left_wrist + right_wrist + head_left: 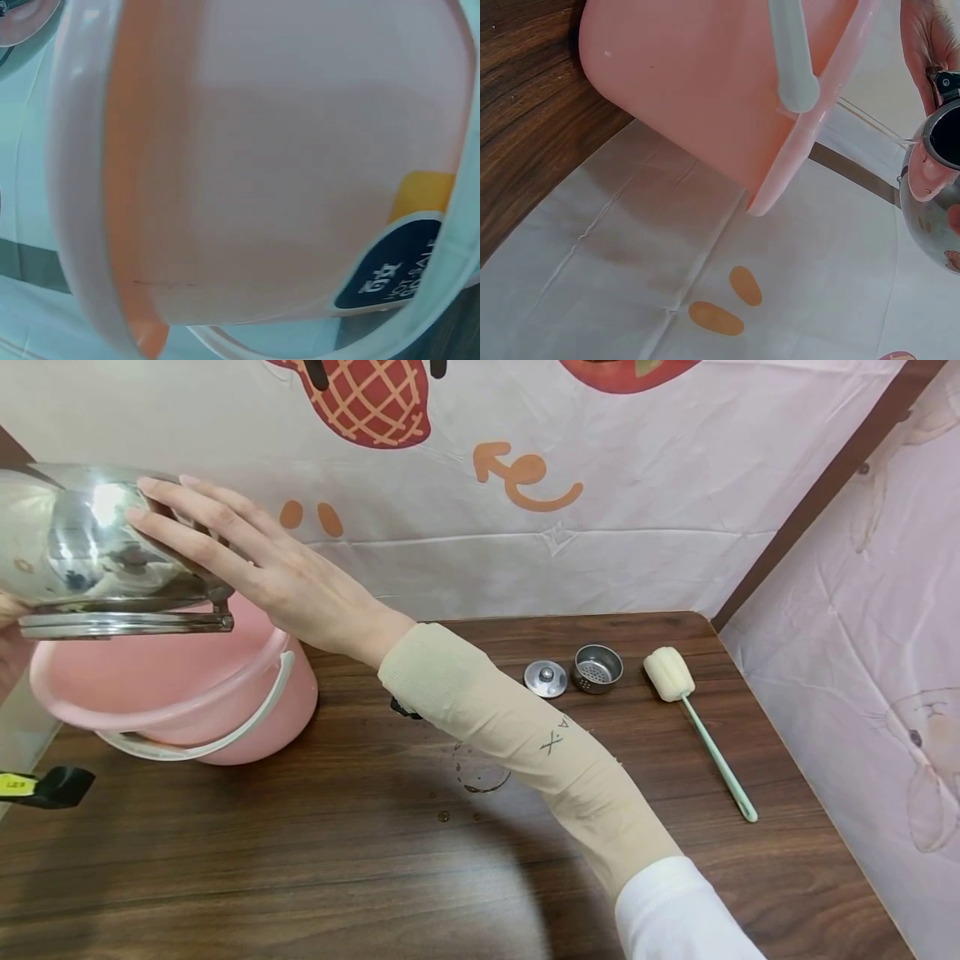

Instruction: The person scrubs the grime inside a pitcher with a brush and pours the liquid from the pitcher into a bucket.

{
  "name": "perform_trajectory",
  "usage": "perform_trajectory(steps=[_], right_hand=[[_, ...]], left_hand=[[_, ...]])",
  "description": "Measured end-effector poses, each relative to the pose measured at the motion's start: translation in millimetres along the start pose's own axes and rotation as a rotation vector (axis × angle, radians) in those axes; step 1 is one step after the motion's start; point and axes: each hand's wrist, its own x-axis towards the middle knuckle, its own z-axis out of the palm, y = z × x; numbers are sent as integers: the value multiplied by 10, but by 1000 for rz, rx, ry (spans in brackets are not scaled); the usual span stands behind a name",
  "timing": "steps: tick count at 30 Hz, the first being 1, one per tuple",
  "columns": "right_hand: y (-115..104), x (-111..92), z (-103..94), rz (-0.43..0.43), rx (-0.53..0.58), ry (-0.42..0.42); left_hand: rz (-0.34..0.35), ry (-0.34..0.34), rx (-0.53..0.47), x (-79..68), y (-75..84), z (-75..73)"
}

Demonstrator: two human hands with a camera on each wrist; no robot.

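Note:
A shiny steel teapot (105,547) is tipped on its side above a pink bucket (300,710). My left hand (9,643) shows only partly at the left edge of the head view; in the right wrist view it grips the teapot by its dark handle (946,84). My right hand (273,568) rests straight fingers against the teapot's body near its base. The dark mouth (945,139) of the teapot faces the bucket, and a thin clear streak runs from its rim toward it. Pink bucket wall fills the left wrist view.
Behind the right forearm lie a small steel lid (545,679) and a perforated steel strainer cup (597,669). Farther right lies a sponge brush (670,674) with a green handle. Wet drops (486,781) mark the wooden table. A printed cloth (637,560) hangs behind.

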Motion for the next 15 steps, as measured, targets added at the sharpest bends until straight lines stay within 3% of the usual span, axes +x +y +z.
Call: perform_trajectory(steps=[4,5,7,8,10,11,12,15], right_hand=[[10,-30,66,-16,55,53],[12,-36,82,-17,70,59],[18,-48,106,-9,78,52],[20,-52,117,-4,85,47],[27,-57,136,2,118,61],[30,-57,143,10,139,62],[34,-57,152,11,158,75],[45,-56,184,5,223,129]], left_hand=[[-30,-56,-51,94,-307,-859],[-50,-19,-70,111,-366,-1008],[-67,-50,-108,166,-492,-1340],[-73,-53,-97,170,-526,-1421],[-76,-48,-80,155,-534,-1416],[-69,-49,-86,141,-504,-1309],[-59,-52,-72,113,-453,-1144],[-27,-34,-78,3,-230,-443]])
